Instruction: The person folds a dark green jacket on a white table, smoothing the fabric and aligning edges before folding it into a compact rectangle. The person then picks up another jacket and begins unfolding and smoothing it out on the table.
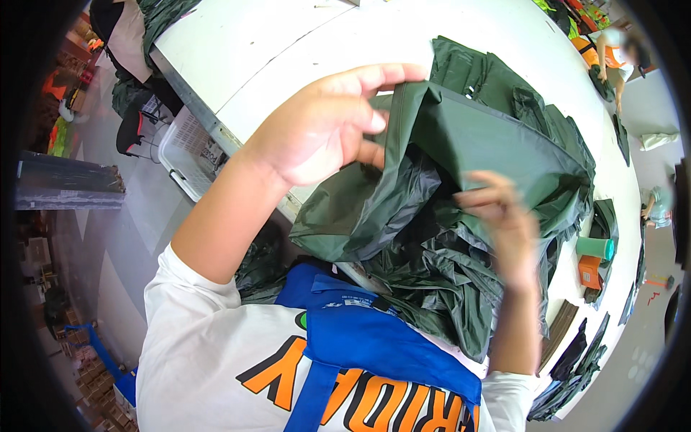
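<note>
A dark green piece of coated fabric (504, 129), probably a garment, lies crumpled over the table's near edge. Part of it stands raised in a fold at my left hand (317, 126). That hand grips the upper edge of the fold, with some fingers behind the cloth and the index finger stretched along its top. My right hand (507, 223) is in front of the fabric, to the right of the raised fold. Motion smears its fingers, so I cannot make out whether they touch the cloth. Below, the fabric's shiny dark inner side shows in loose wrinkles.
The white table (273, 43) extends away from me. More folded green fabric (461, 65) lies behind the piece. At right are a green cylinder (596, 248) and an orange-brown box (590, 272). A white plastic basket (188, 155) stands on the left. Co-workers (615, 57) are at far right.
</note>
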Available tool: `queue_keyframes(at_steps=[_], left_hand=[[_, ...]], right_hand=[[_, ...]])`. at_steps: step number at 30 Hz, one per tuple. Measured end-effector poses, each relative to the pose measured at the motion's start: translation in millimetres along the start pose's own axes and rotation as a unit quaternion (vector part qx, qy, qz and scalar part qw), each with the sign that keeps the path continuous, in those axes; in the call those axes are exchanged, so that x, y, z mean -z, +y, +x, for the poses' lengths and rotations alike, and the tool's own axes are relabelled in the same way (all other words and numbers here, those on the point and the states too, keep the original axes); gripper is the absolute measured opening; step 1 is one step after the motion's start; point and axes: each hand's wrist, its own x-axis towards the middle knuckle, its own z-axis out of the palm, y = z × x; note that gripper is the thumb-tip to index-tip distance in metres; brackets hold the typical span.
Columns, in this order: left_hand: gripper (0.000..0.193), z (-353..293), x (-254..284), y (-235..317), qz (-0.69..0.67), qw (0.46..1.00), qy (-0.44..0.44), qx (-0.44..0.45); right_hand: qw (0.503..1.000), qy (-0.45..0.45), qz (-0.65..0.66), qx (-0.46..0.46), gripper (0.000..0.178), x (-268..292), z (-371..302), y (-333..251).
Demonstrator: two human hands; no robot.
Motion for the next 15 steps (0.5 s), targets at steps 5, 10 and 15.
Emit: queue_keyframes(at_steps=[5,10,15], left_hand=[[0.059,12.9,33.0,14.3,0.012,0.998,0.036,-0.057],[0.063,-5.8,47.5,-2.3,-0.045,0.993,0.082,-0.067],[0.065,4.0,-14.4,-22.5,-0.079,0.995,0.04,-0.054]], right_hand=[[0.981,-0.06,-0.175,0.05,0.016,-68.6,3.7,52.1],[0.985,0.062,0.12,-0.107,0.016,-90.6,1.2,35.5],[0.944,0.183,0.273,0.009,0.038,-123.8,17.3,12.3]])
